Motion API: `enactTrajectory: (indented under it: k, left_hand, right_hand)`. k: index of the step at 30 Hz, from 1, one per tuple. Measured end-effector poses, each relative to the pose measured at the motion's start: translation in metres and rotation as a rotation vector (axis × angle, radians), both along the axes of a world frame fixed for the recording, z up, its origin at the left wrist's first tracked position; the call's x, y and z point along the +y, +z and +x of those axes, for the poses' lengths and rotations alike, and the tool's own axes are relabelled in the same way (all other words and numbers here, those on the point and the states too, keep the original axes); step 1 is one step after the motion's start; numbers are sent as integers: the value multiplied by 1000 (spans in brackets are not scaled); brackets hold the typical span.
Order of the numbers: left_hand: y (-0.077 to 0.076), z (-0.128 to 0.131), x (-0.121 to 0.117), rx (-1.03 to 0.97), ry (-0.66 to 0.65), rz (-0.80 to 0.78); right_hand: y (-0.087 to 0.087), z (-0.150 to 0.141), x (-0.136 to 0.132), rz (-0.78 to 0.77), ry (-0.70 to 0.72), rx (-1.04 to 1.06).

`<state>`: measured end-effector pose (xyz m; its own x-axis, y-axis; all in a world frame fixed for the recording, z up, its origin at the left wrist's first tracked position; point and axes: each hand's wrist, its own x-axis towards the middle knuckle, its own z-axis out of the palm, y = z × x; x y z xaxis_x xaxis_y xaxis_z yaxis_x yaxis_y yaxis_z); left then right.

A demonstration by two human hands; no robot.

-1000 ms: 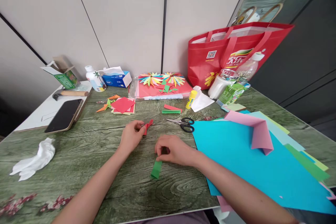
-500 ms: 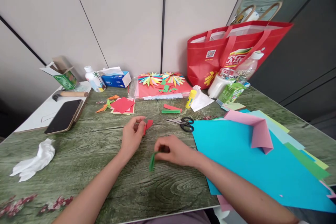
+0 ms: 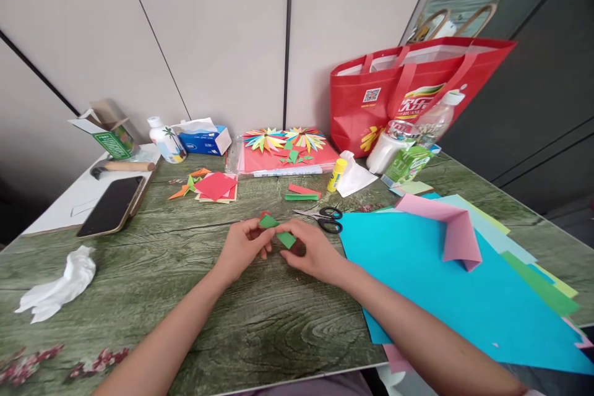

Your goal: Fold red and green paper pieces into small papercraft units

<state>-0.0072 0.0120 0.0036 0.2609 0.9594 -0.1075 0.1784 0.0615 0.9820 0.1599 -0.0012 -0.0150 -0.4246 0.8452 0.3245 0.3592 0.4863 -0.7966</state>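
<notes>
My left hand [image 3: 242, 249] and my right hand [image 3: 312, 250] meet over the middle of the wooden-patterned table. Between their fingertips is a folded green paper strip [image 3: 286, 239], slanting from upper left to lower right. A small bit of red paper [image 3: 264, 215] shows behind its upper end, mostly hidden by my left fingers. Both hands are closed in a pinch. Just beyond my right hand lie scissors [image 3: 325, 218] with black handles. Farther back are a red paper strip [image 3: 304, 190] and another green paper strip [image 3: 301, 197].
Large blue paper [image 3: 417, 278] with folded pink paper [image 3: 445, 223] covers the right side. A yellow glue stick [image 3: 336, 174], red bag [image 3: 357, 105] and paper-star pack [image 3: 288, 164] stand behind. Leftward are red paper squares [image 3: 216, 185], a phone [image 3: 111, 205], hammer [image 3: 123, 166] and crumpled tissue [image 3: 60, 284].
My right hand has raised the green paper strip up to my left hand, where the red paper is. The green strip now lies across the fingertips of both hands.
</notes>
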Motion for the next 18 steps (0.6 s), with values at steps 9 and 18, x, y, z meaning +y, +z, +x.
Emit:
enactTrajectory:
  k: [9,18]
  left_hand:
    - [0,4,-2,-178,118,-73]
    - [-6,10,-7,-135,109,-245]
  right_hand:
    - [-3,1,2,-33,-41,152]
    - [-9,-4,2,-105,-162,115]
